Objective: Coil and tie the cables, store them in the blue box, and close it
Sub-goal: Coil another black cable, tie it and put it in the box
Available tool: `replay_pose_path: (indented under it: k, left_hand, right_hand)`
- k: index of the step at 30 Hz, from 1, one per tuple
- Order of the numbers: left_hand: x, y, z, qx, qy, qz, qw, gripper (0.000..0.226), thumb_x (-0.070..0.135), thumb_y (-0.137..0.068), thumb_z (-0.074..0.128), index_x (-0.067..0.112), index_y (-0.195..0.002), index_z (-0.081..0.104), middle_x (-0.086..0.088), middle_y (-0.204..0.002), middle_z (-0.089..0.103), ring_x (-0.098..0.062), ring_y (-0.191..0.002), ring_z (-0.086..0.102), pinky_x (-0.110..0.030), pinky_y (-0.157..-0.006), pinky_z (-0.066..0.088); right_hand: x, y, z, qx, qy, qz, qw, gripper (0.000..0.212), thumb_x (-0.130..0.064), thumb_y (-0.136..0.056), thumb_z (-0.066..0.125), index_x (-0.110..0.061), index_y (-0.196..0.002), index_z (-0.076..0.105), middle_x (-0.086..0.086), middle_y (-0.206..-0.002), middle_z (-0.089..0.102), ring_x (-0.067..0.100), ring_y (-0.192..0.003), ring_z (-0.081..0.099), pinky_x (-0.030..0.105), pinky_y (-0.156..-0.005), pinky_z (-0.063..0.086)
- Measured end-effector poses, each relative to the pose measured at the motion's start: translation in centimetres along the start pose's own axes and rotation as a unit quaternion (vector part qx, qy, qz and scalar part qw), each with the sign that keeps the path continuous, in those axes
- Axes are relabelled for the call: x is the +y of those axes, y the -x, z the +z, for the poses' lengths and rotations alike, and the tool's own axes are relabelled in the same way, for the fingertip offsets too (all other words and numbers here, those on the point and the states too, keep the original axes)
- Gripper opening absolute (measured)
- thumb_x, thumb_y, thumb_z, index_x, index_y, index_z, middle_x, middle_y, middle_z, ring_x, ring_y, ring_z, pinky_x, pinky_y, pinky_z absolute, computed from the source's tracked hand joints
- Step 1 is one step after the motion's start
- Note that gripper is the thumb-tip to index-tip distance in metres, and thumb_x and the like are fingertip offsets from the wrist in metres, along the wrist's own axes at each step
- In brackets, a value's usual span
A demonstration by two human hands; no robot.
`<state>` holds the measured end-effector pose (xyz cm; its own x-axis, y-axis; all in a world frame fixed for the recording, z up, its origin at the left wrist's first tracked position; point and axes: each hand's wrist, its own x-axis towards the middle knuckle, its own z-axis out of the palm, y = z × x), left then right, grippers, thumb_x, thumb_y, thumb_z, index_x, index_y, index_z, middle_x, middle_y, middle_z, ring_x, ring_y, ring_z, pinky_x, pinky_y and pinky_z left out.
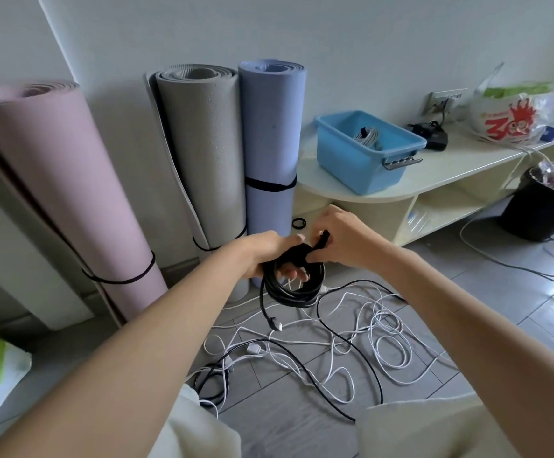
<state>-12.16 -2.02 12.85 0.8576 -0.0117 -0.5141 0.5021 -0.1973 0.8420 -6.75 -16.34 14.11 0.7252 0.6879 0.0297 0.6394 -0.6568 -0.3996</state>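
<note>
My left hand [265, 252] grips a coiled black cable [293, 292] from the left, fingers through the loop. One plug end [275, 323] dangles below the coil. My right hand [341, 239] pinches a black strap [318, 244] wrapped over the top of the coil. The open blue box [364, 160] stands on a low cream shelf unit [450, 166] behind my hands, with a tied grey cable coil [367, 136] inside. Loose white cables [378, 332] and black cables [345, 342] lie tangled on the tiled floor below the coil.
Three rolled mats, pink [57, 193], grey [206, 150] and blue [270, 143], lean on the wall at left. A small black ring [299, 223] lies on the floor by the shelf. A black adapter [431, 133] and plastic bags [513, 114] sit on the shelf; a black bin [540, 206] stands right.
</note>
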Motion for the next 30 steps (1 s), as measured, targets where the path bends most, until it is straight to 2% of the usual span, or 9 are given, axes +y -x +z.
replay_pose_path:
  k: [2,4,7,12,19,23,25,27,30]
  left_hand:
    - [0.0,0.2,0.0,-0.014,-0.017,0.024,0.999,0.034,0.031,-0.099,0.040,0.004,-0.095,0.060,-0.003,-0.063,0.069,-0.007,-0.043,0.053,-0.012,-0.039,0.037]
    - [0.1,0.4,0.1,-0.021,-0.031,0.046,0.998,0.032,0.032,-0.099,0.041,0.009,-0.090,0.061,-0.002,-0.068,0.069,-0.006,-0.048,0.053,-0.013,-0.042,0.036]
    - [0.2,0.6,0.1,-0.013,-0.045,0.061,0.997,0.031,0.034,-0.098,0.043,0.011,-0.090,0.062,-0.001,-0.072,0.070,-0.004,-0.051,0.053,-0.015,-0.046,0.034]
    - [0.0,0.7,-0.3,0.013,-0.059,0.065,0.996,0.043,0.035,-0.097,0.046,-0.003,-0.109,0.063,-0.008,-0.084,0.070,-0.004,-0.051,0.058,-0.013,-0.043,0.035]
    - [0.1,0.5,-0.3,0.035,-0.061,0.099,0.993,0.031,0.032,-0.093,0.055,0.007,-0.082,0.067,-0.010,-0.076,0.069,-0.004,-0.049,0.052,-0.014,-0.041,0.032]
    - [-0.1,0.4,-0.4,0.036,-0.045,0.104,0.993,0.029,0.034,-0.091,0.056,0.007,-0.085,0.066,-0.007,-0.080,0.068,-0.002,-0.052,0.055,-0.013,-0.042,0.036]
    - [-0.1,0.4,-0.4,0.025,-0.019,0.108,0.994,0.025,0.032,-0.092,0.056,0.010,-0.084,0.064,-0.004,-0.079,0.067,0.001,-0.052,0.057,-0.012,-0.042,0.036]
    - [0.2,0.5,-0.3,0.010,0.022,0.113,0.993,0.021,0.029,-0.092,0.055,0.012,-0.082,0.061,0.000,-0.076,0.067,0.002,-0.052,0.060,-0.012,-0.043,0.037]
    - [0.8,0.7,-0.2,-0.004,0.082,0.120,0.989,0.015,0.022,-0.094,0.054,0.015,-0.082,0.059,0.003,-0.070,0.069,0.001,-0.054,0.062,-0.012,-0.044,0.038]
  right_hand:
    - [0.4,0.6,-0.6,-0.022,-0.062,0.032,0.997,0.015,-0.013,-0.072,0.076,-0.009,-0.080,0.064,-0.004,-0.067,0.057,-0.001,-0.049,0.054,0.012,-0.056,0.040]
    - [0.6,1.0,-0.8,-0.032,-0.123,0.055,0.990,0.013,-0.009,-0.073,0.075,-0.005,-0.080,0.064,-0.003,-0.057,0.060,-0.004,-0.038,0.052,0.007,-0.049,0.039]
    - [0.8,1.3,-0.8,-0.022,-0.178,0.066,0.982,0.012,-0.006,-0.073,0.076,-0.003,-0.077,0.064,0.002,-0.061,0.063,0.001,-0.041,0.056,0.012,-0.054,0.045]
    - [0.8,1.3,-1.0,-0.037,-0.214,0.077,0.973,0.021,-0.001,-0.075,0.072,-0.010,-0.066,0.056,0.015,-0.076,0.068,0.010,-0.050,0.061,0.024,-0.062,0.050]
    - [0.4,1.4,-1.5,-0.057,-0.263,0.084,0.959,0.021,0.004,-0.078,0.069,-0.005,-0.067,0.054,0.010,-0.066,0.064,0.007,-0.048,0.061,0.017,-0.056,0.053]
    - [1.1,1.6,-1.9,-0.019,-0.345,0.133,0.929,0.014,0.007,-0.076,0.069,0.012,-0.087,0.061,0.023,-0.089,0.067,0.022,-0.069,0.062,0.019,-0.065,0.056]
    - [1.1,1.6,-1.9,-0.002,-0.371,0.140,0.918,0.007,0.008,-0.077,0.067,0.006,-0.079,0.061,0.023,-0.099,0.066,0.025,-0.076,0.062,0.023,-0.072,0.057]
    - [0.9,1.4,-1.8,0.023,-0.408,0.128,0.904,0.022,0.011,-0.079,0.063,-0.004,-0.067,0.052,0.022,-0.103,0.065,0.028,-0.083,0.062,0.032,-0.082,0.054]
    - [0.9,1.3,-1.9,0.057,-0.467,0.126,0.874,0.025,0.012,-0.082,0.059,-0.006,-0.068,0.047,0.021,-0.087,0.065,0.029,-0.075,0.064,0.036,-0.081,0.053]
